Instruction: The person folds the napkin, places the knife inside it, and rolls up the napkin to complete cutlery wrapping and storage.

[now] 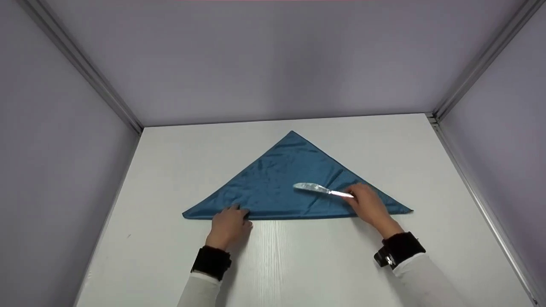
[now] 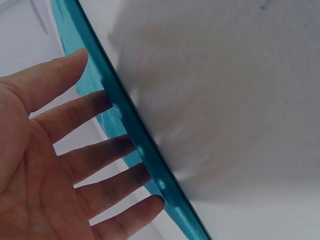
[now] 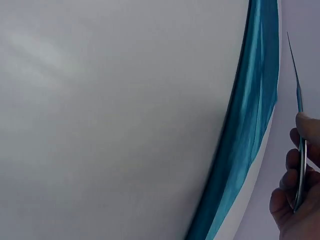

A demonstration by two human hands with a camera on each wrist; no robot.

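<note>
The right hand (image 1: 367,205) is gripping the handle of a silver butter knife (image 1: 320,189), fingers curled round it, and is lying over the right part of a blue cloth napkin (image 1: 290,179). In the right wrist view the fingers (image 3: 289,192) are pinching the thin handle while the blade is standing edge-on, running away from the hand above the cloth. From the head view the knife is pointing left from the hand toward the middle of the napkin, its blade lying just above or on the fabric; which of the two cannot be told.

The left hand (image 1: 228,224) is resting with straight, spread fingers at the napkin's near folded edge, left of centre. In the left wrist view the fingertips (image 2: 107,102) are touching that edge, palm open, holding nothing.

The napkin is lying folded into a triangle, its long edge facing the person and its peak pointing away, between and under the two hands. It is lying flat on a white table (image 1: 307,264). Pale grey walls (image 1: 273,59) are enclosing the table on three sides, with metal rails (image 1: 81,64) running along the corners. Both wrists are wearing dark bands (image 1: 211,261) over white sleeves.
</note>
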